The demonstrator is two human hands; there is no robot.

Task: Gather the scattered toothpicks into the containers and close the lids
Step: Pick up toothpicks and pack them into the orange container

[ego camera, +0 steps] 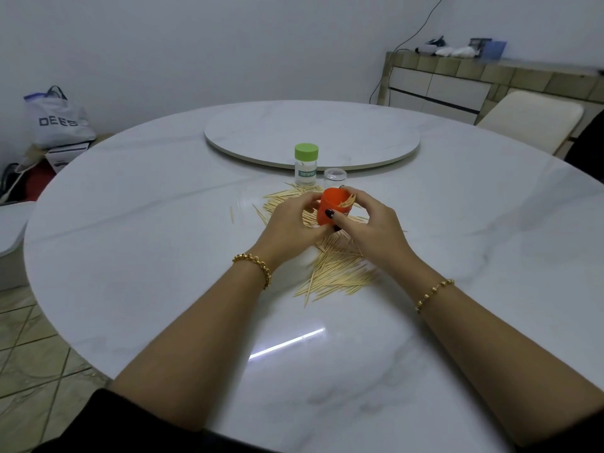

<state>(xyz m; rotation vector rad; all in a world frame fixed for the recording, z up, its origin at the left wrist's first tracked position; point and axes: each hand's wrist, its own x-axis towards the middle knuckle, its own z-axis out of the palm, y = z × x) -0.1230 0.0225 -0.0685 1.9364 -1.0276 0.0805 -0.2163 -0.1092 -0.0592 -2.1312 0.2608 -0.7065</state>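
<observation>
Room: white walls, tiled floor at the lower left.
Bag: far left by the wall, pale with dark printed letters, resting on boxes.
Table: round, glossy white marble-look top, filling most of the view.
Turntable: round slab of the same stone, raised at the table's middle.
Left hand: chain bracelet at the wrist; fingers curled round the left side of the orange cap, grasping it.
Green-lidded container: upright, lid on, clear body labelled TOOTHPICK, just in front of the turntable's edge.
Orange cap: held between both hands above the table, tilted, open end turned up and rightward, a few toothpicks inside.
Clear container: just right of the green-lidded one, lower part hidden behind the orange cap.
Scattered toothpicks: flat on the table under and around the hands, thickest nearer the person, one lone stick apart at the left.
Right hand: beaded bracelet at the wrist; thumb with dark nail pressed on the orange cap's side, fingers curled over its rim, gripping it.
Chair: pale seat back at the table's far right.
Sideboard: against the right wall, small items and a cable on top.
</observation>
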